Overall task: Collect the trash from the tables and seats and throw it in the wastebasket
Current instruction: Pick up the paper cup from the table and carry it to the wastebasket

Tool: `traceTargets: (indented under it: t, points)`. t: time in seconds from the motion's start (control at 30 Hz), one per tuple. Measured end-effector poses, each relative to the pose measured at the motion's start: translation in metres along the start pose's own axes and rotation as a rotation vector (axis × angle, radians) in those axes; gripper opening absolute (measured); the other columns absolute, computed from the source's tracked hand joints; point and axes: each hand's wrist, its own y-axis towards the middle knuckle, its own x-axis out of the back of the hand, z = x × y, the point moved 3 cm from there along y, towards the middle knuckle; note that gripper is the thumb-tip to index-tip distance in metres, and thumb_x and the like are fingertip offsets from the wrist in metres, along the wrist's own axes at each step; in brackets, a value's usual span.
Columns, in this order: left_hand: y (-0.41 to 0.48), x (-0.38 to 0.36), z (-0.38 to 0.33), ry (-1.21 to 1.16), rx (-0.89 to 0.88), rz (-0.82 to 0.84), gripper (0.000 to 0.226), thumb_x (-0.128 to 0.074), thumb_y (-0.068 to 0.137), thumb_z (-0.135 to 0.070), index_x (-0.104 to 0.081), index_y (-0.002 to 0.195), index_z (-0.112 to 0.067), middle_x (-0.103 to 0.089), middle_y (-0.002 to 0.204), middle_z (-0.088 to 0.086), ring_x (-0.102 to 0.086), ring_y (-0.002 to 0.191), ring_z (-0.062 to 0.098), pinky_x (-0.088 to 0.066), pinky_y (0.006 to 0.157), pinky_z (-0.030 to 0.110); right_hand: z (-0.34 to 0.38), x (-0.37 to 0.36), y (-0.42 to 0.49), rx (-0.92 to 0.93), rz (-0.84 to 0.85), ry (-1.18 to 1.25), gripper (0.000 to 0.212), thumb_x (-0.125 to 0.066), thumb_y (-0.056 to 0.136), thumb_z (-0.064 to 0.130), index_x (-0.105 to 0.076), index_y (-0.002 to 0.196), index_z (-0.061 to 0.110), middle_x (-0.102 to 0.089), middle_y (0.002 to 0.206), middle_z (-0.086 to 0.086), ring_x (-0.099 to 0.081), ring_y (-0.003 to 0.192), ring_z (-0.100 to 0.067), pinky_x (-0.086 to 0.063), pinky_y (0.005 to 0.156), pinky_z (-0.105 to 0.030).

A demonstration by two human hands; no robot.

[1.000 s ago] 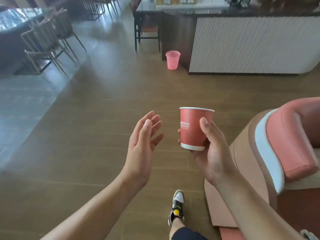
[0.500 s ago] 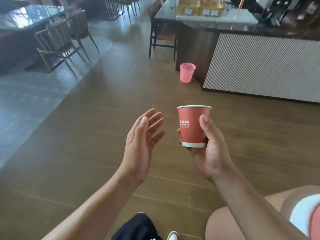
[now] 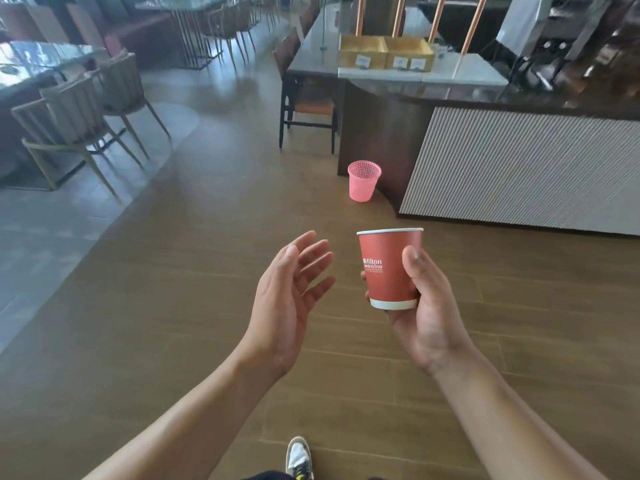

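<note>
Here, the red paper cup is sitting upright just right of the frame's centre. The right hand is gripping it, with the fingers curling round its lower wall. White lettering is reading "Hilton Garden Inn". Left of it, the left hand is hovering with fingers spread, holding nothing. The pink mesh wastebasket is standing on the wooden floor above centre, well apart from the cup, beside the ribbed-front surface. Carrying the cup level and releasing it right over the rim is probably looking wisest.
</note>
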Motion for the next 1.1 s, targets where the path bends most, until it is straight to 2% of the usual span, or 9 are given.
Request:
traceTargets:
  t: [0.23,0.4,0.5,0.87,1.1]
  points:
    - [0.115,0.009,-0.007,0.151,-0.023,0.06,0.041,-0.05,0.098,-0.042,-0.068,0.131,-0.027,-0.073,0.133,-0.001,-0.067,0.128,0.016,-0.057,0.097,0.035,-0.001,-0.022,0.103,0.036,-0.041,-0.008,0.053,-0.066,0.091,0.042,-0.066,0.13,0.006,-0.068,0.113,-0.016,-0.061,0.102,-0.032,-0.055,0.068,-0.031]
    - [0.198,0.007,0.003,0.189,-0.009,0.073,0.048,-0.057,0.09,-0.05,-0.068,0.131,-0.027,-0.073,0.135,-0.002,-0.066,0.129,0.016,-0.056,0.097,0.034,-0.003,-0.02,0.188,0.024,-0.048,0.008,0.049,-0.065,0.092,0.04,-0.068,0.128,0.008,-0.069,0.111,-0.016,-0.063,0.099,-0.032,-0.056,0.066,-0.031]
    - [0.255,0.0,0.012,0.207,-0.007,0.07,0.042,-0.051,0.098,-0.042,-0.068,0.132,-0.026,-0.072,0.135,-0.001,-0.066,0.129,0.016,-0.054,0.098,0.036,-0.003,-0.014,0.247,0.025,-0.045,0.018,0.048,-0.064,0.092,0.04,-0.067,0.128,0.008,-0.068,0.111,-0.016,-0.062,0.099,-0.031,-0.057,0.066,-0.03]
    - [0.482,-0.069,0.026,0.26,-0.036,0.035,0.043,-0.048,0.098,-0.039,-0.065,0.134,-0.024,-0.072,0.135,-0.002,-0.066,0.128,0.016,-0.057,0.098,0.034,0.051,0.01,0.491,-0.031,0.023,-0.008,0.045,-0.065,0.092,0.038,-0.068,0.127,0.01,-0.071,0.111,-0.013,-0.064,0.1,-0.029,-0.057,0.07,-0.031]
    - [0.585,-0.099,0.04,0.258,-0.014,0.045,0.048,-0.053,0.094,-0.047,-0.065,0.136,-0.026,-0.072,0.136,-0.003,-0.066,0.129,0.016,-0.056,0.097,0.034,0.066,0.033,0.593,-0.034,0.014,-0.009,0.046,-0.066,0.091,0.036,-0.066,0.13,0.011,-0.073,0.11,-0.009,-0.069,0.093,-0.019,-0.057,0.065,-0.032]
